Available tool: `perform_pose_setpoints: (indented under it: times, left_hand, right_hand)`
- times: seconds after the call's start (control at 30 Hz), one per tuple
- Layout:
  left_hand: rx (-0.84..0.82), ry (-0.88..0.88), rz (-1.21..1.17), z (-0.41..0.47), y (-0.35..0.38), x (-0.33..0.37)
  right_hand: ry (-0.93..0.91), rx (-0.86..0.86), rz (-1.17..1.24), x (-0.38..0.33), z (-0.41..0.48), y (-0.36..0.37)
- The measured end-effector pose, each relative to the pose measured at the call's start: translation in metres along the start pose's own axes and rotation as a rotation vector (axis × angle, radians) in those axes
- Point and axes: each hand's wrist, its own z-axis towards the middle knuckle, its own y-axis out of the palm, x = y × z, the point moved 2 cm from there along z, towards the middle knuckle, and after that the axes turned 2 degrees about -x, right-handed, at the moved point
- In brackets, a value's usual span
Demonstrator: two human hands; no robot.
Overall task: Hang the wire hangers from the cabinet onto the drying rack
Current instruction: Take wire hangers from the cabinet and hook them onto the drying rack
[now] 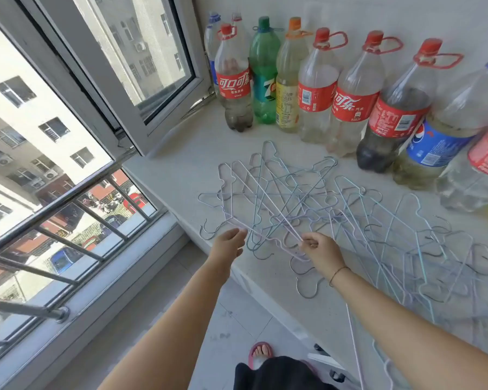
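Both hands reach over the near edge of a pale surface (186,164) where a tangled heap of wire hangers (293,204) lies spread out, just beyond the fingertips and trailing away to the right of the right hand. The right hand (320,249) is pinched closed on the thin wire of a pale lilac hanger (268,223) at the front of the heap. The left hand (230,242) is loosely open, fingers extended, its fingertips at the same hanger's other end; whether it actually grips the wire cannot be told. Many hangers cross over one another, hooks interlocked, so the held one lies under and through its neighbours. Beyond the heap, farther from the hands, a row of large plastic soda bottles (316,88) stands along the wall. To the left of the left hand an open window (141,66) and a metal railing (68,220) run alongside. Below the arms, a foot in a pink slipper (261,354) stands on the tiled floor.
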Motion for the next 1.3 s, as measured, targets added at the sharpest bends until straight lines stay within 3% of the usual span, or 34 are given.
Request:
perform_pose_setpoints:
  times: [0.3, 0.53, 0.8, 1.03, 1.3]
  left_hand:
    - [0.002, -0.185, -0.329, 0.04, -0.004, 0.005]
    - [0.02, -0.032, -0.467, 0.045, -0.011, 0.04]
    - [0.001, 0.226, -0.369, 0.044, -0.041, 0.098]
    - [0.014, 0.252, -0.3, 0.039, -0.076, 0.099]
    - [-0.009, 0.209, -0.236, 0.04, -0.095, 0.089]
  right_hand:
    - [0.117, -0.014, 0.242, 0.0, 0.011, 0.006]
    - [0.125, -0.027, 0.442, -0.012, 0.009, 0.018]
    - [0.043, -0.02, 0.372, -0.057, 0.052, 0.029]
    - [0.151, 0.018, 0.444, -0.073, 0.122, 0.053]
    - [0.283, 0.001, 0.591, -0.078, 0.141, 0.072]
